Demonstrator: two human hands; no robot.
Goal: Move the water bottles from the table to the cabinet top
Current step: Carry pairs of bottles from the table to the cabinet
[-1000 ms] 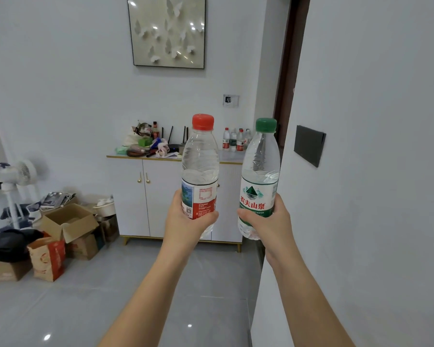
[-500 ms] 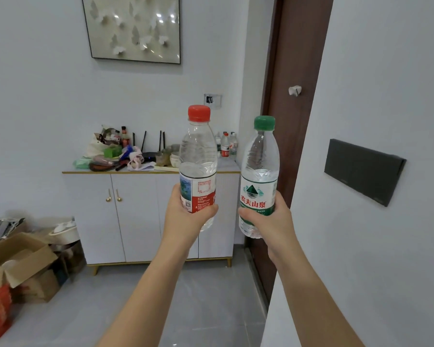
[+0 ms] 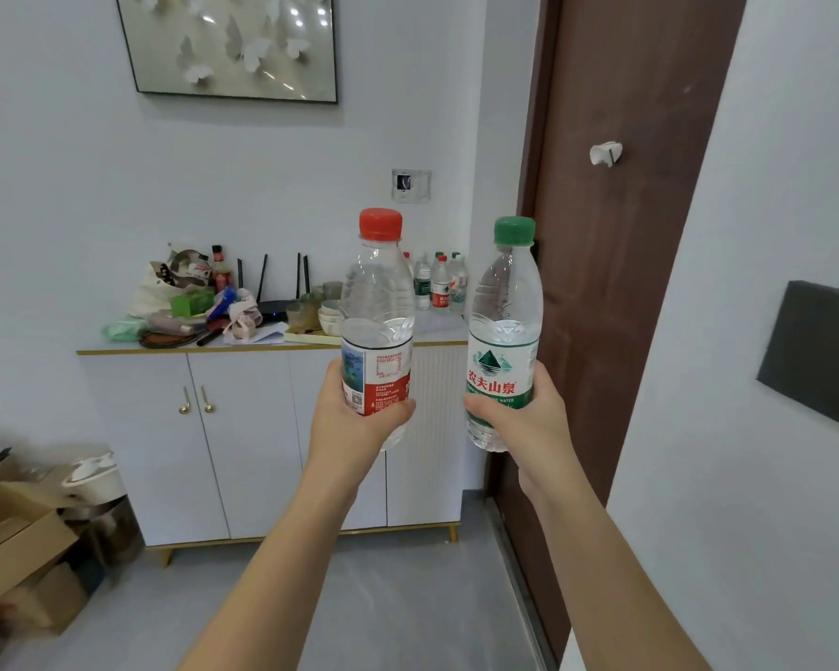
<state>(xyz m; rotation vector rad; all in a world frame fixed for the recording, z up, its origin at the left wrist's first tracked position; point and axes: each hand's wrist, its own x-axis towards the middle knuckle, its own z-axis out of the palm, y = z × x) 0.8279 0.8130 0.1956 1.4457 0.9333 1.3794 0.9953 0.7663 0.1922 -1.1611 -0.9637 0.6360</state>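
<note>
Red-capped bottle (image 3: 378,326) is gripped upright by the left hand (image 3: 354,418), green-capped bottle (image 3: 504,331) by the right hand (image 3: 524,423), both mid-frame, short of the cabinet top (image 3: 444,325). Several bottles (image 3: 439,285) already stand there; these two remain to place.

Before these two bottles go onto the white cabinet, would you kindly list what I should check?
1. Left hand grips clear plastic red-capped bottle: ok.
2. Right hand grips clear plastic green-capped bottle: ok.
3. Both bottles upright, caps on: ok.
4. Bare spot on white cabinet top before the small bottles standing there: ok.
5. Left end free of clutter: not ok.
6. Cabinet within arm's reach: cannot tell.
</note>
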